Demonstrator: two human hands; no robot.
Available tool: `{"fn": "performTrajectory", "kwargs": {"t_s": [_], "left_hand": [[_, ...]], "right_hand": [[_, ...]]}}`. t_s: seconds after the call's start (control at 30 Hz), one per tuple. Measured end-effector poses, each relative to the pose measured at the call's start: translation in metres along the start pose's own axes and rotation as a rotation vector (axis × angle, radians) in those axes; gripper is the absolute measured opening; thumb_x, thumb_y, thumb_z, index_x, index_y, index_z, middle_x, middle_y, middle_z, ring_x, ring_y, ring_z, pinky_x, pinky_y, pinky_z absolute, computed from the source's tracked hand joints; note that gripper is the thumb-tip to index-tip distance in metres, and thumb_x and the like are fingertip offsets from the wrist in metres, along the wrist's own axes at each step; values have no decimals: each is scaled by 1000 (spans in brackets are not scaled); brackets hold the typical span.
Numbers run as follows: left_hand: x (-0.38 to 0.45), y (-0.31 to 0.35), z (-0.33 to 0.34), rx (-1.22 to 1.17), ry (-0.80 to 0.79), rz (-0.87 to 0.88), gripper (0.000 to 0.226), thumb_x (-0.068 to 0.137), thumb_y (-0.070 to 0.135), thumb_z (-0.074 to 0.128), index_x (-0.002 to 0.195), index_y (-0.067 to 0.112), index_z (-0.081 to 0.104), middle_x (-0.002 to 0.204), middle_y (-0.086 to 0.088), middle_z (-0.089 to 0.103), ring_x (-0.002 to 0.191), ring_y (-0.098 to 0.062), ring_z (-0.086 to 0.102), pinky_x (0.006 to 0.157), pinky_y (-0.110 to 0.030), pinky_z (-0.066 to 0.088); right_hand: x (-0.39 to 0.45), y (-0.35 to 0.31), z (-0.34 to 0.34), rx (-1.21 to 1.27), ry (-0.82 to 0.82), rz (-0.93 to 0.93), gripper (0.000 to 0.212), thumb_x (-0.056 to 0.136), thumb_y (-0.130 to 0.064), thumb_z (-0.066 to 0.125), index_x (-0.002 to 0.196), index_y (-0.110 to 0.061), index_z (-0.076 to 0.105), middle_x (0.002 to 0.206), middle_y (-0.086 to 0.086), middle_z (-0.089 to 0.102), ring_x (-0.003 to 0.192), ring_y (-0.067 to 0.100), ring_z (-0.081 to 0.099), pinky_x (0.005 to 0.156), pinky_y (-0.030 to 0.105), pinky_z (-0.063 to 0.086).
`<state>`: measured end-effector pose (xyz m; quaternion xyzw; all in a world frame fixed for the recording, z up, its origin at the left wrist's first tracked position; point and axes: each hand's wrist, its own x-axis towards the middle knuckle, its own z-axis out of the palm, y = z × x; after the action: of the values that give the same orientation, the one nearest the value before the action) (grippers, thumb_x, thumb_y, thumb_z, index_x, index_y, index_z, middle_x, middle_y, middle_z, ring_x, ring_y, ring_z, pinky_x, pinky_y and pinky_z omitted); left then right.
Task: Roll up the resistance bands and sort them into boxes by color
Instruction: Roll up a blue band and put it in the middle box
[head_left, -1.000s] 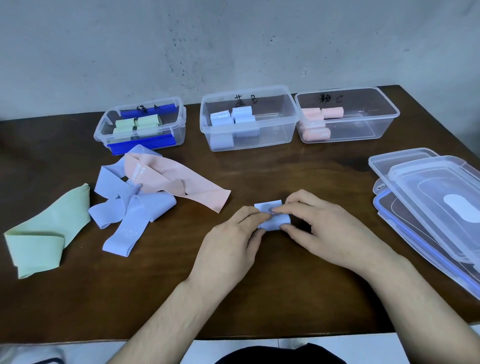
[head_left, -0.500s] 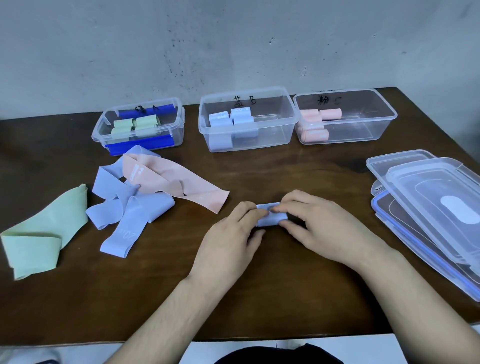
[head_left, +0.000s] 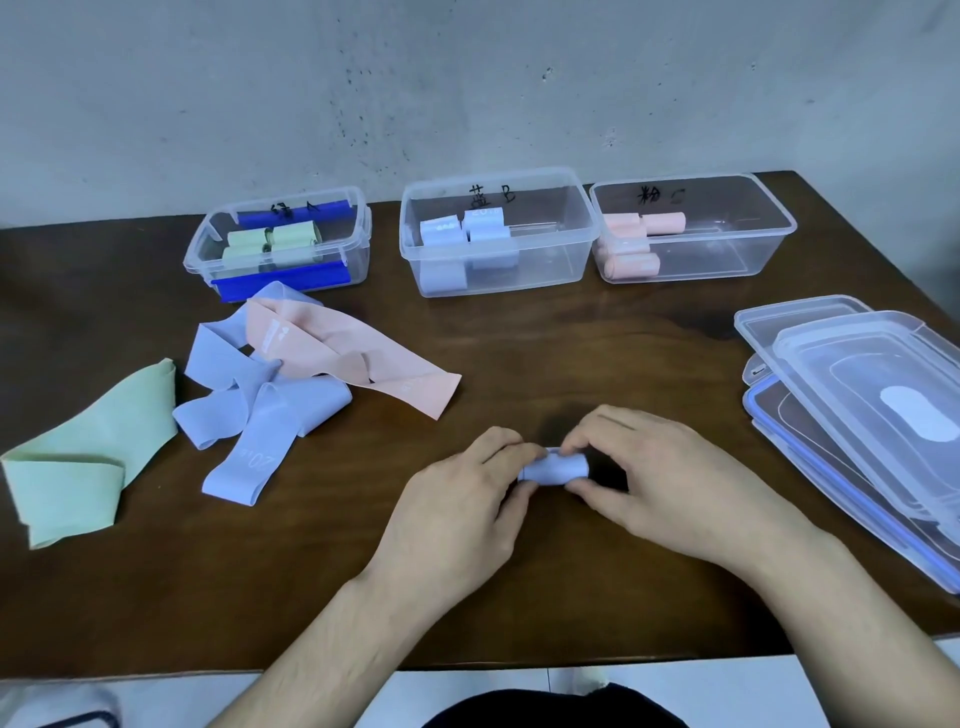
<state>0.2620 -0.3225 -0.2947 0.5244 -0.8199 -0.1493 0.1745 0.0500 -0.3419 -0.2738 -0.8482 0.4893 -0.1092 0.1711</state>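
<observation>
Step in hand: end of rolling one blue band. Blue roll (head_left: 555, 466) looks fully wound, short cylinder lying sideways, near the front edge of the worktop (head_left: 519, 353), roughly mid-width. Can't tell if it rests on the surface or is lifted just off it.

Left hand (head_left: 457, 514): fingers curled, tips pinching the roll's left end. Right hand (head_left: 670, 483): thumb under/near side, forefinger over top, pinching the right end. Both hold the roll; nothing else in either hand.

Boxes along the back edge: green box (head_left: 358, 228) toward back-left w/ green rolls, blue box (head_left: 582, 228) at centre w/ blue rolls, pink box (head_left: 779, 223) toward back-right w/ pink rolls.

Not yet rolled, left half of worktop: green band (head_left: 88, 467) near left edge, loose blue bands (head_left: 265, 415), pink band (head_left: 353, 358) lying partly over them. Lids (head_left: 872, 415) stacked at right edge.

Next move (judgement): keep pinch tight so roll doesn't spring open, carry it fwd to the centre box, set it beside the rolls there. One hand prob. enough; other free to reach for next band. Task approx. past halfway.
</observation>
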Motion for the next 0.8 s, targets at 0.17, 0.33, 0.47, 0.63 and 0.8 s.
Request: {"fn": "performTrajectory", "kwargs": {"t_s": [0.17, 0.33, 0.47, 0.63, 0.8], "left_hand": [[2, 2, -2, -4, 8, -16, 33, 100, 36, 52, 132, 32, 58, 123, 21, 39, 69, -5, 48, 56, -6, 30], [2, 1, 1, -2, -2, -7, 36, 95, 34, 61, 131, 33, 57, 127, 19, 44, 70, -4, 49, 59, -4, 33], [6, -2, 3, -4, 12, -11, 32, 92, 24, 67, 124, 27, 63, 123, 15, 52, 65, -3, 46, 58, -2, 30], [13, -3, 1, -26, 17, -6, 32, 98, 26, 57, 130, 27, 58, 123, 18, 42, 67, -9, 51, 60, -15, 44], [16, -2, 1, 18, 14, -37, 37, 100, 27, 52, 138, 29, 51, 115, 14, 36, 69, -12, 54, 60, -20, 45]], "right_hand": [[-1, -1, 0, -91, 25, 1, 29, 93, -43, 60, 121, -36, 62, 117, -23, 50, 102, 3, 41, 88, 18, 40], [2, 0, -2, -108, 15, 12, 34, 97, -44, 53, 129, -36, 61, 118, -22, 46, 103, 4, 40, 93, 21, 41], [2, 0, 1, -95, 18, 26, 38, 99, -46, 49, 134, -35, 57, 120, -21, 51, 105, 3, 42, 97, 24, 42], [5, 1, 6, -86, 19, 14, 50, 92, -50, 58, 138, -37, 47, 124, -21, 52, 107, 1, 43, 98, 25, 41], [13, 1, 3, -97, 16, 1, 36, 93, -40, 58, 128, -34, 51, 120, -18, 56, 108, 6, 51, 98, 29, 44]]}}
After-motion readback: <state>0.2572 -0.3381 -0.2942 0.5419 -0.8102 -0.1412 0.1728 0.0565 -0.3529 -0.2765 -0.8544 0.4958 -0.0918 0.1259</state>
